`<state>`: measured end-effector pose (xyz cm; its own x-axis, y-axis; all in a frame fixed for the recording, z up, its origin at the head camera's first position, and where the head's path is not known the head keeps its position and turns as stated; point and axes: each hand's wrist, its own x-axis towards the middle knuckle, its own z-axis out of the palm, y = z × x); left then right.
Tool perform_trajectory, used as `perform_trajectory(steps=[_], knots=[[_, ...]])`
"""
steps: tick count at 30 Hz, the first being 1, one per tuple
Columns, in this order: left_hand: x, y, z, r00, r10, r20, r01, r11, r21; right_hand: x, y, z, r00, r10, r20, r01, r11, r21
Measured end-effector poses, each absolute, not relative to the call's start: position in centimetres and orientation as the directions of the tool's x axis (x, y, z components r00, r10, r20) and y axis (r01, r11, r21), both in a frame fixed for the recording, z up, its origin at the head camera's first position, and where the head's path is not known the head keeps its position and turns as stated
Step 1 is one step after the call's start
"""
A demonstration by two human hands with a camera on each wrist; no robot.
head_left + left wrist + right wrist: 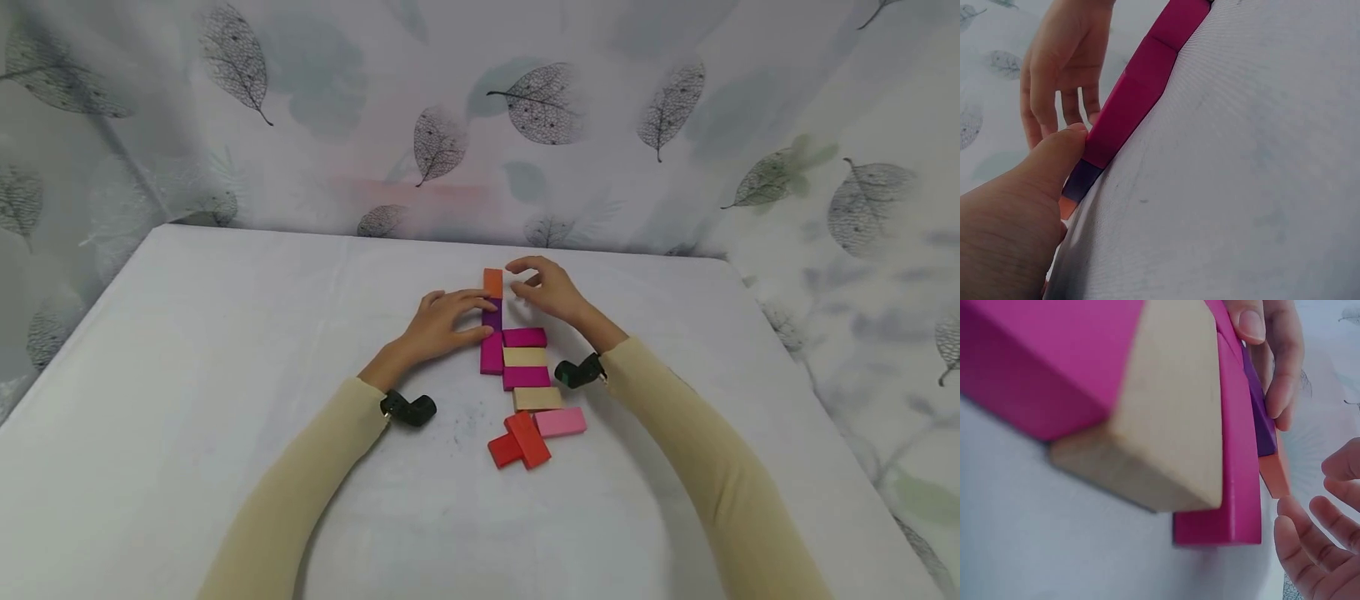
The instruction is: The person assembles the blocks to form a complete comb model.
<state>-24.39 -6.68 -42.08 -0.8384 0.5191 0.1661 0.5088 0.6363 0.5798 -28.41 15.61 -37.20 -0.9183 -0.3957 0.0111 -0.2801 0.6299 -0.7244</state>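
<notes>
Flat coloured blocks lie on a white-covered table. An orange block (pixel 492 280), a purple block (pixel 492 318) and a magenta block (pixel 491 357) form a column running away from me. From its left side my left hand (pixel 444 323) rests on the column, fingertips over the purple block and thumb at the magenta one. In the left wrist view that thumb (pixel 1063 150) lies against the magenta edge. My right hand (pixel 553 288) hovers just right of the orange block, fingers loosely bent around nothing. Beside the column lie a magenta block (pixel 524 337), a plain wooden block (pixel 525 357) and another magenta block (pixel 527 378).
Nearer to me are a second wooden block (pixel 537 399), a pink block (pixel 560 422) and a red block (pixel 528 440) leaning across another red block (pixel 504 451). A leaf-printed curtain (pixel 450 100) hangs behind the table (pixel 225 333).
</notes>
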Motion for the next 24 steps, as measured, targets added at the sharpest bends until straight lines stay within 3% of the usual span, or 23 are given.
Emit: perform_trajectory(steps=[24], knots=[[-24.4,-6.7,-42.0,-0.830,0.528,0.179,0.518,0.611,0.599,-25.1,17.3,-37.4,-0.874,-0.479,-0.078,-0.271,0.615,-0.740]])
